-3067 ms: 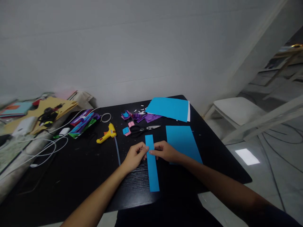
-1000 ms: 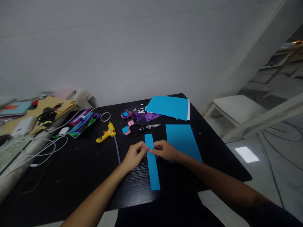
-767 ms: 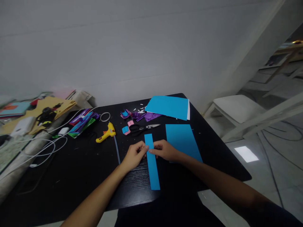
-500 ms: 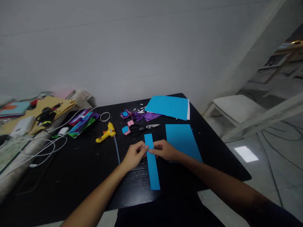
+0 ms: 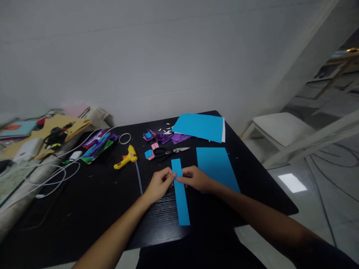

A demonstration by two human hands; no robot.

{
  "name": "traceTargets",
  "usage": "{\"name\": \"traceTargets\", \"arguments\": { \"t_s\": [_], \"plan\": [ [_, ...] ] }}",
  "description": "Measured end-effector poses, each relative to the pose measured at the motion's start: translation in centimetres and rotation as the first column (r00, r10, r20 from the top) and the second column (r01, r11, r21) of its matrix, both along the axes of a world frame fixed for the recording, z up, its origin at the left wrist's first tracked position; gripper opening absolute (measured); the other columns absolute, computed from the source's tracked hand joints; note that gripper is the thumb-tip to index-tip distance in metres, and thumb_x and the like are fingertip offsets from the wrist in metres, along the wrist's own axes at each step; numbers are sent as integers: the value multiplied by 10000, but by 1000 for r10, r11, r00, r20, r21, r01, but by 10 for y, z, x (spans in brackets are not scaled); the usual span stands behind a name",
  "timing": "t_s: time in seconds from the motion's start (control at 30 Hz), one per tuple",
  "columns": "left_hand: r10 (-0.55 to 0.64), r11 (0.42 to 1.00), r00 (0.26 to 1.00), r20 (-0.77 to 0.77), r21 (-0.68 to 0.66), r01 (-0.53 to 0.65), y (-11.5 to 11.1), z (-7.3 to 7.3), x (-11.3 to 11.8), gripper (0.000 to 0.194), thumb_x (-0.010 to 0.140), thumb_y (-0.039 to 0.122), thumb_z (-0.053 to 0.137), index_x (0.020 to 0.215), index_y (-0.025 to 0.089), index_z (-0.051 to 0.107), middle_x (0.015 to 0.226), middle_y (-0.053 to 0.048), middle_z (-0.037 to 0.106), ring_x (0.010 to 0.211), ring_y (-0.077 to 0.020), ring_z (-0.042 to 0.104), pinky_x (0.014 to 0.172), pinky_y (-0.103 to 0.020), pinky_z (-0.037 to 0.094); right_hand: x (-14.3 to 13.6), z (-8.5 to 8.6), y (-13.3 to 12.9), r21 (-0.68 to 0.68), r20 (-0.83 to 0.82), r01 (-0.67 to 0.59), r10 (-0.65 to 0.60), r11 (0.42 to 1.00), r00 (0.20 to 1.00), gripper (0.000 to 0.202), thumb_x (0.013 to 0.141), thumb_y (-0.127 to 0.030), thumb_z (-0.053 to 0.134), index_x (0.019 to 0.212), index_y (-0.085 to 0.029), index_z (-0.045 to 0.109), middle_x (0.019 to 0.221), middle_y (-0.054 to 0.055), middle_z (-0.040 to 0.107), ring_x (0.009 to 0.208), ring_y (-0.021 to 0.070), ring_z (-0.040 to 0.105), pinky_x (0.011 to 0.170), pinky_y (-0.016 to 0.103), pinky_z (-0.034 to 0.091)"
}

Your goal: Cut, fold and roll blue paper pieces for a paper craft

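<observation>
A long blue paper strip (image 5: 182,203) runs lengthwise toward the table's front edge. My left hand (image 5: 160,184) pinches its left edge, thumb on top, and my right hand (image 5: 196,178) pinches the right edge just opposite. The fingers beneath the strip are partly hidden. Right of it, a blue sheet (image 5: 217,164) lies flat, partly under my right wrist. Black-handled scissors (image 5: 179,150) lie open behind the strip. To the left is a yellow glue gun (image 5: 127,158) above a narrow grey strip (image 5: 139,178).
Blue and white sheets (image 5: 199,126) lie at the back, beside purple paper pieces (image 5: 179,138) and white scraps. Small pink and blue pieces (image 5: 148,154), a tape ring (image 5: 125,138), coloured papers (image 5: 99,145) and white cables (image 5: 63,175) are leftward. A white stool (image 5: 277,127) stands right.
</observation>
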State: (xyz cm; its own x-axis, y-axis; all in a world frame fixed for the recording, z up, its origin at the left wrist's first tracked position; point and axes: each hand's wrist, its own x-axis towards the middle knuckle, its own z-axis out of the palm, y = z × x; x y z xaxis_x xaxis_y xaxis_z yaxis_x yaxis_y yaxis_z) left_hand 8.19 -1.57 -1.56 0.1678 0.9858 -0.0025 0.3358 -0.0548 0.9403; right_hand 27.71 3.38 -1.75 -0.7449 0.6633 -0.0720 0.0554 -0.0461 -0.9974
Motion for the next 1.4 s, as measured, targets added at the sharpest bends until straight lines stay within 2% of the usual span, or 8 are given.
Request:
{"name": "traceTargets", "arguments": {
  "t_s": [1.1,1.4],
  "plan": [
    [-14,999,1000,-16,31,15,-1,0,-1,454,964,525,541,669,181,542,571,20,583,553,-120,531,596,-234,418,0,1,0,15,-1,-11,11,1000,1000,368,863,-494,691,923,-138,761,893,68,755,760,185,670,634,271,508],
    [4,1000,1000,31,3,-5,0,-1,0,449,946,547,561,684,183,557,571,26,587,543,-117,536,586,-233,426,1,1,1,10,-15,-19,19,1000,1000,341,882,-465,686,941,-140,769,889,71,752,746,179,667,631,275,510]
  ]
}}
